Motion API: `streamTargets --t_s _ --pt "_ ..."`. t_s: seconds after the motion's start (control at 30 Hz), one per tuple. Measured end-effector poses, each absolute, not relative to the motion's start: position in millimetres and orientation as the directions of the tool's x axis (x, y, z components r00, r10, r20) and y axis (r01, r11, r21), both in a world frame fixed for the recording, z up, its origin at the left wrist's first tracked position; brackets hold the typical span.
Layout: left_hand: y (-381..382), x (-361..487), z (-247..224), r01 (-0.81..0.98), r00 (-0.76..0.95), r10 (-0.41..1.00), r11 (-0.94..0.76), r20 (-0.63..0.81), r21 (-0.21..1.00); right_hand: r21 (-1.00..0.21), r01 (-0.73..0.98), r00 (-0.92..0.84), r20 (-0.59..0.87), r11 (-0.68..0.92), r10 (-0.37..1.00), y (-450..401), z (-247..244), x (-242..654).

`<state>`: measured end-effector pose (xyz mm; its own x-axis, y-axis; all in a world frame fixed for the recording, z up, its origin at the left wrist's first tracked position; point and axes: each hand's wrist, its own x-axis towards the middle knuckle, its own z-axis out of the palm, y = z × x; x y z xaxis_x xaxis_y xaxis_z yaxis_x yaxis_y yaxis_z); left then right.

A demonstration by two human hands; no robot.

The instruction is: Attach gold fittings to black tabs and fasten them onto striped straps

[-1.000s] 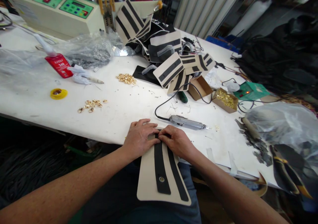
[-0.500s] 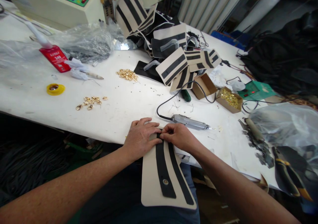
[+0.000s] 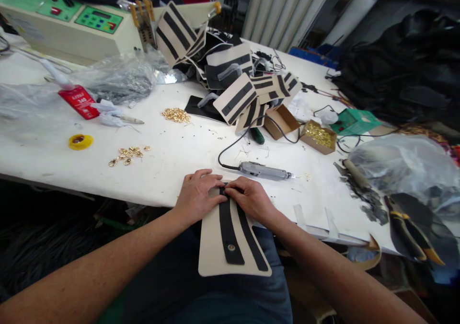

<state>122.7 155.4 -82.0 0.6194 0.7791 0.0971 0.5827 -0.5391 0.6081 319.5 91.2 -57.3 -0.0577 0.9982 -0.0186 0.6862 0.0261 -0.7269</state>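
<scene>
A beige panel [image 3: 210, 254] with two black strips lies tilted from the table edge down over my lap. On its left strip [image 3: 225, 223] a round metal snap [image 3: 231, 248] shows near the lower end. My left hand [image 3: 199, 194] grips the panel's far end, thumb on the black strip and fingers around the top edge. Beside it, my right hand [image 3: 249, 197] is closed in a pinch at the strip's upper end; whatever lies between its fingertips is hidden. Just beyond my hands rests a grey electric screwdriver [image 3: 264, 170] with a black cord.
Gold clasps [image 3: 129, 155] and a gold heap of small parts [image 3: 176, 115] lie left, near a yellow tape roll [image 3: 80, 142] and red glue bottle [image 3: 79, 101]. Striped panels [image 3: 235, 98] pile up behind. Cardboard boxes [image 3: 318, 137] and pliers [image 3: 408, 230] are right.
The view has shifted, so the table things sit a little further left. Both hands stay at the panel's far end, and the right hand's fingertips have moved slightly on the strip.
</scene>
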Motion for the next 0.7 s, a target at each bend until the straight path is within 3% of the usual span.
streamTargets --t_s 0.1,0.2,0.3,0.4,0.5,0.53,0.6,0.67,0.7 --pt "155 123 -81 0.584 0.621 0.779 -0.532 0.084 0.613 -0.663 0.742 -0.033 0.115 0.101 0.993 91 -49 338" --pt "156 123 -81 0.580 0.621 0.780 -0.523 0.076 0.625 -0.356 0.934 0.052 0.214 0.028 0.975 94 -39 372" --pt "156 123 -82 0.574 0.615 0.785 -0.514 0.079 0.637 -0.043 0.999 0.018 0.094 -0.014 0.995 99 -35 402" --pt "155 123 -82 0.569 0.611 0.787 -0.510 0.084 0.645 0.030 0.999 -0.042 -0.016 0.042 0.999 108 -38 415" --pt "155 123 -81 0.569 0.608 0.790 -0.502 0.078 0.651 -0.081 0.994 -0.081 -0.010 0.080 0.997 116 -35 419" --pt "155 123 -80 0.570 0.606 0.792 -0.500 0.077 0.653 -0.175 0.983 -0.058 0.021 0.061 0.998 118 -32 419" --pt "155 122 -80 0.571 0.603 0.794 -0.496 0.077 0.654 -0.476 0.878 0.084 0.077 -0.038 0.994 120 -22 416" --pt "155 122 -81 0.570 0.605 0.793 -0.500 0.079 0.652 -0.820 0.553 0.301 0.034 -0.146 0.953 121 -10 406" --pt "155 121 -82 0.569 0.606 0.791 -0.504 0.083 0.650 -0.932 0.322 0.377 -0.037 -0.168 0.926 121 -4 397"
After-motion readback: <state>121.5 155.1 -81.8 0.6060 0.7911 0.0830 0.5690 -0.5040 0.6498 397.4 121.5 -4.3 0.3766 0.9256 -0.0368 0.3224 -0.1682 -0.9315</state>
